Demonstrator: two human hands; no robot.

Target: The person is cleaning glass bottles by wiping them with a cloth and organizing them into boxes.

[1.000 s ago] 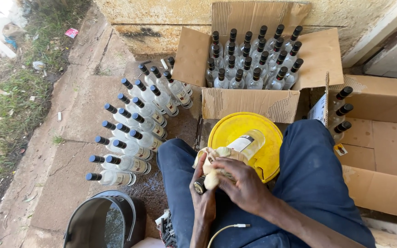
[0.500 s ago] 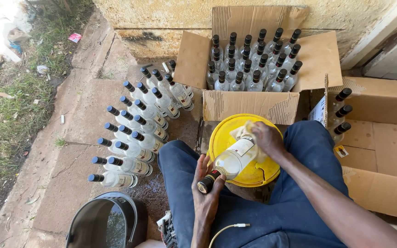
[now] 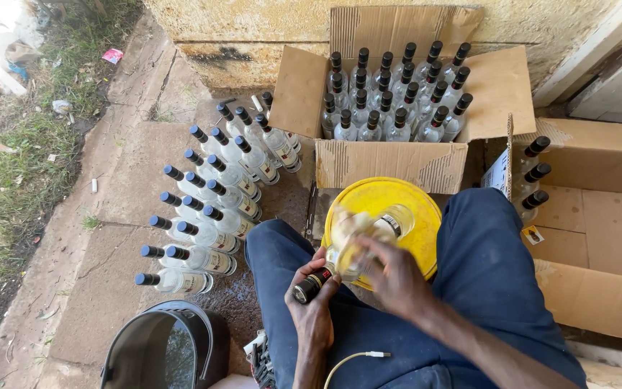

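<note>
My left hand (image 3: 316, 306) grips the neck end of a clear glass bottle (image 3: 368, 236) with a black cap, held tilted across my lap. My right hand (image 3: 396, 277) lies over the bottle's body, blurred, with what looks like a pale cloth under its fingers. Below the bottle sits a yellow round bucket lid (image 3: 426, 223) between my knees, which are in dark blue trousers.
Several capped clear bottles (image 3: 210, 216) lie in rows on the concrete at left. An open cardboard box (image 3: 390, 162) ahead holds several upright bottles. Another carton (image 3: 599, 216) at right holds three bottles. A dark bucket with water (image 3: 163, 349) stands at lower left. Grass borders the slab.
The right hand went up to the bottle's base over the yellow lid, then came back down its body. The left hand has kept its hold on the neck.
</note>
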